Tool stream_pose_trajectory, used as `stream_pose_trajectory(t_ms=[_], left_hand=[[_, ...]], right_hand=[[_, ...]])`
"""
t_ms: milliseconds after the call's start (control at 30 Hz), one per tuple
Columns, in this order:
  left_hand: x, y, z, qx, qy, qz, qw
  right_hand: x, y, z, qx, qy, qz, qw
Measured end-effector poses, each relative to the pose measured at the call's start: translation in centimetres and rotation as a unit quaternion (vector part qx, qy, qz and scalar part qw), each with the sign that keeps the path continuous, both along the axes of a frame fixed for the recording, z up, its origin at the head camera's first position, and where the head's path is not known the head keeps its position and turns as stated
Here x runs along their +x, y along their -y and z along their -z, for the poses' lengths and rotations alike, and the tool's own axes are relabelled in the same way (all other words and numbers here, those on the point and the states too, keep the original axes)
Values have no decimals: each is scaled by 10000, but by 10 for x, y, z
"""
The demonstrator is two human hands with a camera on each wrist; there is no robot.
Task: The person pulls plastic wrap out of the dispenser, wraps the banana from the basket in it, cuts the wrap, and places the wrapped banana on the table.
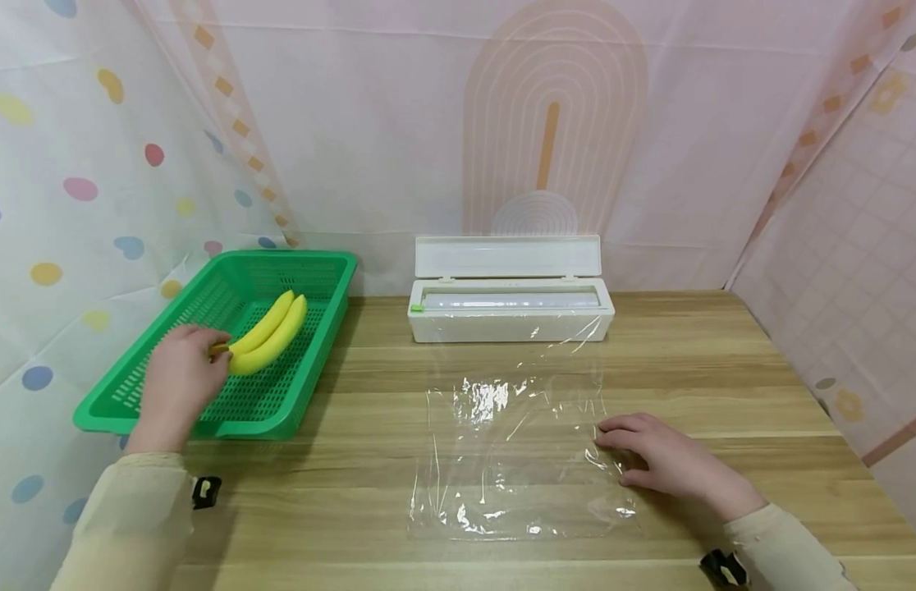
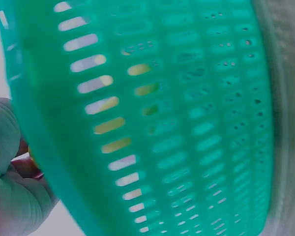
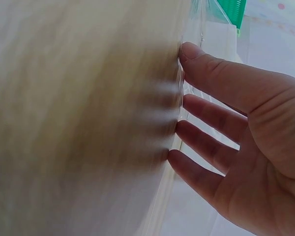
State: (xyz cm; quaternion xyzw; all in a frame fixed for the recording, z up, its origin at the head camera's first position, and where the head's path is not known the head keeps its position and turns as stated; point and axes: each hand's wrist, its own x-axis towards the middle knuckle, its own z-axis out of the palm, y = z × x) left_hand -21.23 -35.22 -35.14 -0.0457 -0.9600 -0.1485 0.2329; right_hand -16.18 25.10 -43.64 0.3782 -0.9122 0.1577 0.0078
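Observation:
Over the green basket [image 1: 347, 300], my left hand [image 1: 183, 373] pinches the stem end of a pair of yellow bananas [image 1: 277, 335]. In the left wrist view the basket's slotted wall [image 2: 49, 128] hides most of the bananas; part of the hand [image 2: 19, 196] shows at the left edge. A sheet of clear plastic wrap [image 1: 502, 476] lies on the table, drawn out from a white wrap dispenser [image 1: 510, 328]. My right hand [image 1: 668, 455] rests its fingertips at the sheet's right edge. Seen from the right wrist, its fingers [image 3: 211, 115] are spread and loosely extended.
The dispenser's lid [image 1: 508, 257] stands raised at the back, and a green slider [image 1: 417, 309] sits at its left end. Patterned cloth [image 1: 369, 148] hangs behind and on both sides of the wooden table [image 1: 340, 492]. The basket stands at the table's left.

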Motion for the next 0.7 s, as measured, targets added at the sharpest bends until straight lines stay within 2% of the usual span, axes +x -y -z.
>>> stream_pose_trajectory(t_ms=[200,467,700], left_hand=[[2,-8,-8,254,-588,17,9979],[9,-21,-22,413,-940,60,9947],[10,-33,-30,509,-1594,320,9854]], right_hand=[[0,0,0,11,-11,2,10000],[0,0,0,-6,-34,-5,10000],[0,0,1,-14,-37,-11,10000]])
